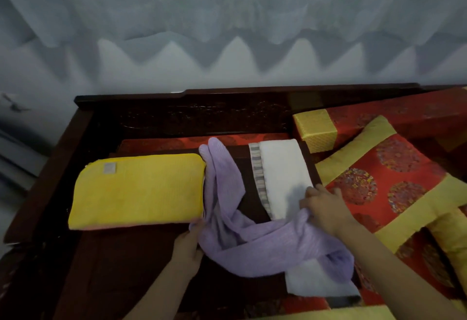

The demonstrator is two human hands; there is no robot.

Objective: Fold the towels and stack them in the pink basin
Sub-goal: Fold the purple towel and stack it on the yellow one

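Head view: lilac towel [252,241] held between left hand [188,245] and right hand [326,208].

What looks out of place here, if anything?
The purple towel is bunched and twisted, draped across the white towel, unlike the flat folded yellow towel beside it. The left hand and right hand grip it. Nothing spilled or damaged.

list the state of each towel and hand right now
yellow towel, folded, lying flat
purple towel, unfolded, bunched, held by both hands
white towel, laid flat, partly under purple towel
left hand, grip curled round purple towel
right hand, grip curled round purple towel
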